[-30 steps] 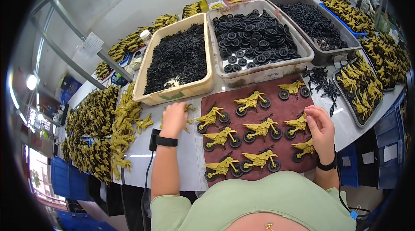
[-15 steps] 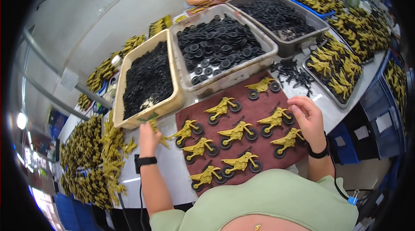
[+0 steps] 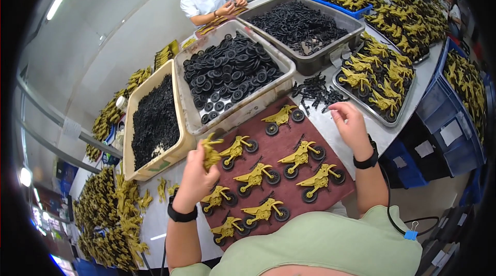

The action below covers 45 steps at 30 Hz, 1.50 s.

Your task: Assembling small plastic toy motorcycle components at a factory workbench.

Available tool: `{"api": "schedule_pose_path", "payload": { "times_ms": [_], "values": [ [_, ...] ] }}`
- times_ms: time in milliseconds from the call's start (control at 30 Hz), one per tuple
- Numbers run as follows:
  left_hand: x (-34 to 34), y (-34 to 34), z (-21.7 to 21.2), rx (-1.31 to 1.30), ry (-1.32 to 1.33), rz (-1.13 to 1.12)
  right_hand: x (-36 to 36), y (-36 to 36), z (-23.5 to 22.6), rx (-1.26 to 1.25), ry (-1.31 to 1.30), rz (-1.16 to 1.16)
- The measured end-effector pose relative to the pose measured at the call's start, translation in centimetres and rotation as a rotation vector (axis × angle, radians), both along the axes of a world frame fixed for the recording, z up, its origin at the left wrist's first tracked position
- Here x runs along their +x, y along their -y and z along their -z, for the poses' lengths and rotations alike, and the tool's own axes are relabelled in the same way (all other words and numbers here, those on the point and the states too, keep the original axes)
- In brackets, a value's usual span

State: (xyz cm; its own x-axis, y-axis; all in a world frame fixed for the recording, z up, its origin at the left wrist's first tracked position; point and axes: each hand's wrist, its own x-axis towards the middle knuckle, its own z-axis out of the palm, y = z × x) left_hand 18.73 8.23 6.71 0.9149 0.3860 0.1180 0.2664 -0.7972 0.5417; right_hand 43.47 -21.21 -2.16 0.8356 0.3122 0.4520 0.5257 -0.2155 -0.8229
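My left hand [image 3: 195, 179] is closed round yellow toy motorcycle bodies [image 3: 211, 153], just off the left edge of a maroon mat [image 3: 279, 178]. How many it holds cannot be made out. My right hand [image 3: 351, 123] reaches past the mat's right side, thumb and fingertips pinched together beside a loose heap of small black parts [image 3: 314, 92]. Whatever is between those fingertips is too small to tell. Several yellow toy motorcycles [image 3: 257, 175] with black wheels lie in rows on the mat.
Beyond the mat stand a cream bin of small black parts [image 3: 182, 130], a whitish bin of black wheels [image 3: 288, 75] and a grey bin [image 3: 359, 29]. A metal tray [image 3: 388, 122] holds toy motorcycles. Yellow bodies [image 3: 126, 198] are piled left. A person [image 3: 206, 2] works across the table.
My left hand has come from the left table area to the mat's edge, carrying yellow bodies. My right hand has moved from above the mat to the black heap. The view has shifted.
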Motion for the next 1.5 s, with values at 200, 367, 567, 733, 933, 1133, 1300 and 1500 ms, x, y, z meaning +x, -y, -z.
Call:
{"api": "schedule_pose_path", "payload": {
  "times_ms": [200, 367, 567, 733, 933, 1133, 1300, 1500],
  "values": [
    [7.5, 2.9, 1.0, -0.042, -0.110, 0.175, -0.5, -0.7, 1.1, -0.018, 0.065, -0.025],
    [12.2, 3.2, 4.7, 0.028, 0.037, 0.281, -0.8, -0.9, 1.6, -0.079, 0.056, -0.087],
    [17.1, 4.9, 6.8, 0.134, 0.192, 0.234, -1.0, -0.6, 1.5, -0.056, 0.034, -0.098],
    [18.3, 4.9, 9.0, 0.169, 0.170, 0.238, -1.1, -0.5, 1.4, -0.046, 0.038, -0.093],
    [18.4, 4.8, 9.5, 0.138, 0.164, 0.259, -1.2, -0.4, 1.2, -0.079, 0.009, -0.113],
    [18.2, 4.4, 9.5, 0.133, 0.142, 0.296, -1.2, -0.4, 1.2, -0.080, -0.020, -0.123],
    [18.1, 3.9, 9.8, 0.208, 0.167, 0.361, -1.2, -0.4, 1.3, -0.098, -0.050, -0.132],
    [18.3, 4.3, 10.2, 0.442, 0.134, 0.408, -1.0, -0.5, 1.8, -0.135, 0.003, -0.124]
  ]
}}
